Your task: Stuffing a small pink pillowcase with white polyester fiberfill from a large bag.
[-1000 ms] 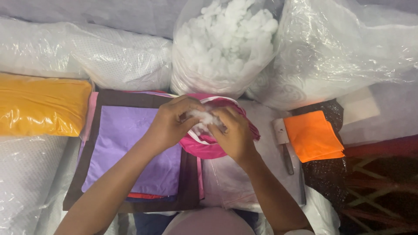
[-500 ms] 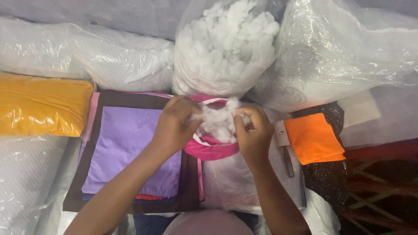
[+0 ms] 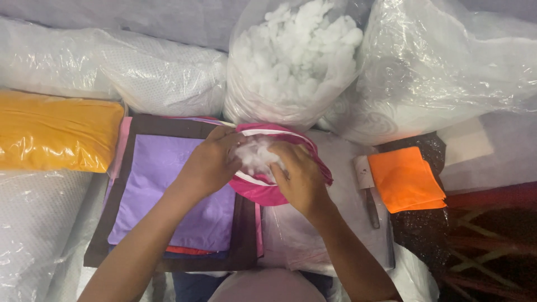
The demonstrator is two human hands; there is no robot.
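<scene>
Stuffing point(image 3: 254, 154) white, fluffy | pink cover point(image 3: 268, 193) open | both hands' grip closed on stuffing

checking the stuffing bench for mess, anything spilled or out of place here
Nothing stands out. The white stuffing sits inside the pink cover between the left hand and right hand; none lies loose. The big stuffing bag is upright, the orange cloth neatly folded.

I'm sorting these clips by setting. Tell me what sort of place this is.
Probably a small cushion-making workspace. An open clear bag of white stuffing stands ahead, flat fabric covers are stacked beside the hands, and plastic-wrapped pillows lie around.
</scene>
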